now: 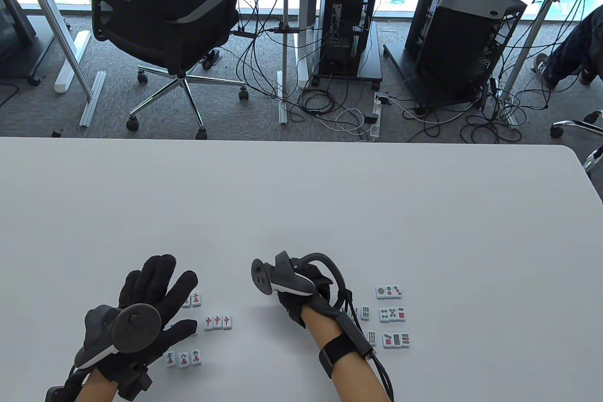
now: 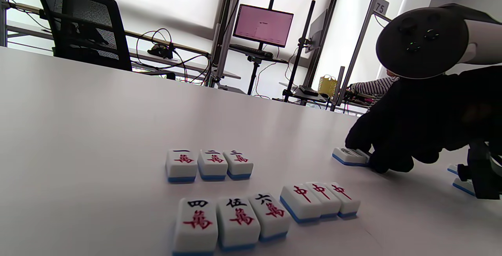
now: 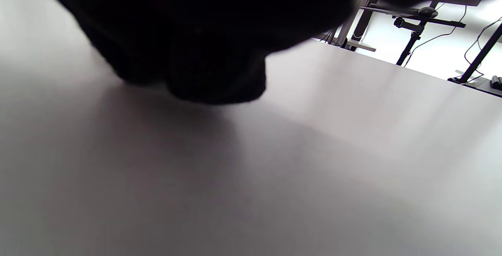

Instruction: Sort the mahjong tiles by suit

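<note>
Mahjong tiles lie face up in short rows on the white table (image 1: 301, 204). My left hand (image 1: 162, 291) hovers flat with fingers spread over the character tiles: one-two-three (image 2: 210, 164), four-five-six (image 2: 231, 218) and seven-eight-nine (image 1: 183, 357). Three red dragon tiles (image 1: 217, 322) sit just right of it. My right hand (image 1: 304, 296) is curled fingers-down on the table. In the left wrist view its fingertips (image 2: 359, 144) pinch the end of a single tile (image 2: 349, 156) that lies flat. Right of that hand are rows of circle tiles (image 1: 393, 313) and bamboo tiles (image 1: 371, 337).
The table's far edge (image 1: 301, 142) borders a floor with an office chair (image 1: 165, 29), computer towers (image 1: 464, 39) and loose cables. The right wrist view shows only dark glove and bare table surface (image 3: 313, 169).
</note>
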### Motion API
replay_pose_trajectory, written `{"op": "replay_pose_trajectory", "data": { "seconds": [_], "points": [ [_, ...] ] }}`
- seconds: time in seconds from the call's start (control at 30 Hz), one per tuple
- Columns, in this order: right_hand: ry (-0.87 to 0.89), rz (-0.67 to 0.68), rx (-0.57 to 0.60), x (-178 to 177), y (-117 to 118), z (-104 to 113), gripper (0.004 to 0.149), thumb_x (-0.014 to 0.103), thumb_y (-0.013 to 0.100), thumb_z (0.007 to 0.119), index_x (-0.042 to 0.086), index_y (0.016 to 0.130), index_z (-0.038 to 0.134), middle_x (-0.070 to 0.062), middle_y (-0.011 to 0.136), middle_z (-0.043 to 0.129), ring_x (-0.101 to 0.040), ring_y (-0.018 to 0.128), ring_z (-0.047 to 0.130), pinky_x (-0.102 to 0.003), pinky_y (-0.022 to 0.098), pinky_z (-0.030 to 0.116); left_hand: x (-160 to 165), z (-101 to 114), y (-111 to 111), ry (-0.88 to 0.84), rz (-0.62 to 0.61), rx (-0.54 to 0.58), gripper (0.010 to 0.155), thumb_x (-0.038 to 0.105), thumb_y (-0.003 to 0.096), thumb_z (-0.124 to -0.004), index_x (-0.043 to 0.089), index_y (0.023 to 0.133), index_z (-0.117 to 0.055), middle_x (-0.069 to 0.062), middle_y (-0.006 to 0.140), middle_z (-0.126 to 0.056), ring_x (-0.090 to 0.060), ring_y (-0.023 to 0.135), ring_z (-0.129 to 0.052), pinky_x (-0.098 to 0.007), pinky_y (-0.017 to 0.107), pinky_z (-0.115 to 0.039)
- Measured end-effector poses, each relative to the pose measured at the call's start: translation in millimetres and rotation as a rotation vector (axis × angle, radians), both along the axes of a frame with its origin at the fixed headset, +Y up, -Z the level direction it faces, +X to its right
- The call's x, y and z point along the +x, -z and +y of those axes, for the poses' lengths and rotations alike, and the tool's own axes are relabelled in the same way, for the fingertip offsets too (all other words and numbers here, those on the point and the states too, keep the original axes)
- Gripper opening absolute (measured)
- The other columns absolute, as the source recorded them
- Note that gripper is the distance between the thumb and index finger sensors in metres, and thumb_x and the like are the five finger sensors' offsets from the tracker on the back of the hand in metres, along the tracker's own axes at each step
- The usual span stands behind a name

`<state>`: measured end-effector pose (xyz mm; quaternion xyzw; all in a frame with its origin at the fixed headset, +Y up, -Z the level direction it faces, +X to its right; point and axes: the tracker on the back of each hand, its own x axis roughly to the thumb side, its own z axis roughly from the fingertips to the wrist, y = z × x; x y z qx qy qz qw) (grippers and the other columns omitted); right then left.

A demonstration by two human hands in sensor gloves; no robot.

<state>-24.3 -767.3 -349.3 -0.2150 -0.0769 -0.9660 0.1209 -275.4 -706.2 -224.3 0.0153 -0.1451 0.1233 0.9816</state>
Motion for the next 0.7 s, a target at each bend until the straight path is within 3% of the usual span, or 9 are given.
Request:
{"op": "replay_pose_trajectory", "data": {
  "seconds": [0.13,0.37,0.7],
  "points": [
    [0.0,0.004,-0.009,2.6,-2.2,3.6,0.058,0.039,0.037,0.083,0.01,0.087,0.077,-0.002,0.04,0.099,-0.009,0.01,0.089,-0.028,0.008,0.084,-0.1,0.0,-0.1,0.0,0.001,-0.002,0.082,0.071,0.0364,-0.064,0.044,0.107,-0.033,0.013,0.113,0.002,-0.021,0.114,-0.004,-0.058,0.082,-0.018],
    [-0.003,-0.003,0.04,33.7,-12.9,31.4,0.061,0.04,0.037,0.082,0.01,0.09,0.074,-0.002,0.041,0.099,-0.009,0.011,0.09,-0.028,0.009,0.084,-0.3,0.3,-0.1,-0.002,0.002,-0.001,0.082,0.071,0.0365,-0.064,0.044,0.107,-0.033,0.013,0.113,0.003,-0.021,0.114,-0.004,-0.058,0.082,-0.018],
    [-0.122,-0.088,-0.124,95.4,-35.4,25.8,0.063,0.043,0.036,0.083,0.01,0.089,0.075,-0.001,0.037,0.099,-0.008,0.008,0.088,-0.027,0.007,0.083,1.2,-0.3,-0.4,0.011,-0.002,-0.007,0.081,0.071,0.0366,-0.064,0.044,0.107,-0.033,0.013,0.113,0.002,-0.021,0.114,-0.004,-0.058,0.082,-0.018]
  ]
}}
